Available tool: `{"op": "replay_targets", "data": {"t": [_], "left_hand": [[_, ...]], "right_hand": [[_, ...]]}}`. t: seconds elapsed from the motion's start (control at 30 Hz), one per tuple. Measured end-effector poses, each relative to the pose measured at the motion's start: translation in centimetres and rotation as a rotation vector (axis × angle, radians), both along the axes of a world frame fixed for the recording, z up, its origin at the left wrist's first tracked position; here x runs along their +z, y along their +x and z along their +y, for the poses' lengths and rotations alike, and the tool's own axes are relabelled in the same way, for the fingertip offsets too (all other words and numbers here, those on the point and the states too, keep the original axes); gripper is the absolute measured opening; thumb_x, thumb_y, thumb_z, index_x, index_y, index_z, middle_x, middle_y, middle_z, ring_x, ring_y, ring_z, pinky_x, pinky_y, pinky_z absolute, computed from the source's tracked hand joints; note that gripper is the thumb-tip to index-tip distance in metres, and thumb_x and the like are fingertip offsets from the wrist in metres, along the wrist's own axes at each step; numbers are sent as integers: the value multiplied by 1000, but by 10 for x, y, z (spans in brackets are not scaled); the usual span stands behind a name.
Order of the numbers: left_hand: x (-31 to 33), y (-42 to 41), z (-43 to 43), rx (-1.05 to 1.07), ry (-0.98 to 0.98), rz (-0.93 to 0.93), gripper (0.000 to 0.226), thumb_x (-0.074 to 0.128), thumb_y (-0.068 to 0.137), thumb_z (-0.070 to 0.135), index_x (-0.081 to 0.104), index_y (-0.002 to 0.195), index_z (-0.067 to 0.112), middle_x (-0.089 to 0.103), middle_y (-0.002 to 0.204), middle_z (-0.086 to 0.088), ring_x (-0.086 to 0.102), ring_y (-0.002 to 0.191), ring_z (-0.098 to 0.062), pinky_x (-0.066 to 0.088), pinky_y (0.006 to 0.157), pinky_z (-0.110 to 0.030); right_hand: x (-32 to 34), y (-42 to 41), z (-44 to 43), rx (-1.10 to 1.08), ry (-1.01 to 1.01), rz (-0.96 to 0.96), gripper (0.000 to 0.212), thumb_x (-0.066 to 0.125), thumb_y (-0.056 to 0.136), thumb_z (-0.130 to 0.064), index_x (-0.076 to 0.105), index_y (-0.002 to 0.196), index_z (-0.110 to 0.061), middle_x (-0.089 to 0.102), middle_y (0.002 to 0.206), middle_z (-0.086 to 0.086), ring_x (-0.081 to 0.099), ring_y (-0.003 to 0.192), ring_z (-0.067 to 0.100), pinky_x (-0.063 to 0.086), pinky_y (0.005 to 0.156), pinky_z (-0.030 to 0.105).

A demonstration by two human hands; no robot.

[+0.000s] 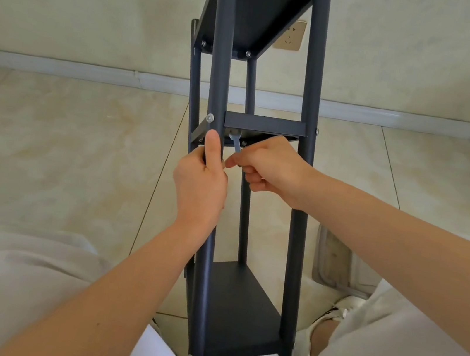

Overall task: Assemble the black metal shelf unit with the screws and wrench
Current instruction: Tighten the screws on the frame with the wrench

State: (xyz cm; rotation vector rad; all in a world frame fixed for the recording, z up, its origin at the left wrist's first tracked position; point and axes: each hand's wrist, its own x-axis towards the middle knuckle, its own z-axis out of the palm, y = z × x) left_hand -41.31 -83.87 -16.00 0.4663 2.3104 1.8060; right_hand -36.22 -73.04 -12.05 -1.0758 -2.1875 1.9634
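Left hand [200, 184] grips the black shelf unit's [300, 188] front post; right hand [269, 168] pinches a wrench [234, 142] under its middle shelf.

My black shelf unit [237, 307] stands upright on the floor at 12 o'clock, with three shelves between four round posts. A silver screw [210, 117] sits in the near-left post, at 9 o'clock of the middle shelf. The small silver wrench [235, 142] angles up under that shelf, pinched in my right hand [272, 168].
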Motion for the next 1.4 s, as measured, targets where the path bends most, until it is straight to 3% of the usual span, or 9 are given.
{"op": "replay_targets", "data": {"t": [0.1,0.2,0.37,0.47,0.63,0.77,1.07,1.27,1.4], "left_hand": [[3,4,0,-8,4,22,65,31,103,55,43,59,9,54,65,-28,54,62,-48,51,61,-58],[5,7,1,-19,-2,29,63,32,104,53,43,58,12,53,62,-26,53,62,-48,51,61,-57],[6,11,0,-53,-17,32,60,32,104,52,49,58,17,52,55,-11,54,56,-36,51,61,-53],[6,14,-1,-53,-16,43,62,32,105,51,49,57,16,51,53,-8,54,54,-31,51,61,-50],[7,13,0,-46,0,57,59,33,105,50,50,60,16,52,55,-11,54,56,-34,51,60,-51],[7,11,2,-39,-16,114,66,32,107,47,53,65,-1,54,59,-20,55,59,-38,50,61,-53],[6,11,4,-64,-20,131,79,24,99,60,51,68,-7,55,62,-27,55,61,-43,49,62,-55],[8,11,3,-89,-10,107,83,21,87,72,47,64,-4,54,61,-27,54,57,-44,50,59,-55],[9,12,2,-97,-9,97,76,23,87,73,43,59,5,53,60,-27,53,57,-45,48,57,-57]], "right_hand": [[4,0,1,40,30,-6,16,68,86,-7,71,88,9,45,54,0,37,46,10,34,47,21],[5,-3,3,84,108,-25,23,69,84,-8,61,63,-4,43,49,-2,33,40,9,31,43,20],[0,0,1,58,193,24,25,66,88,-13,66,75,8,42,49,-2,35,45,10,34,44,21],[-2,4,0,22,209,76,22,64,91,-16,73,76,-2,45,45,-7,37,45,10,36,45,19],[-4,7,-1,31,229,127,27,64,93,-22,73,68,-16,52,49,-9,45,50,8,44,53,20],[-9,5,-4,-4,193,187,38,62,96,-21,67,59,-24,56,52,-7,50,58,11,46,59,24],[-16,6,-6,-38,180,256,40,59,97,-16,64,57,-18,57,55,-4,47,54,9,45,58,23],[-16,11,-5,-67,200,243,39,61,96,-19,66,59,-28,59,58,-3,48,56,8,45,60,25],[-21,9,-6,-93,352,247,41,60,96,-17,65,56,-16,56,47,-9,48,48,0,39,57,11]]}}
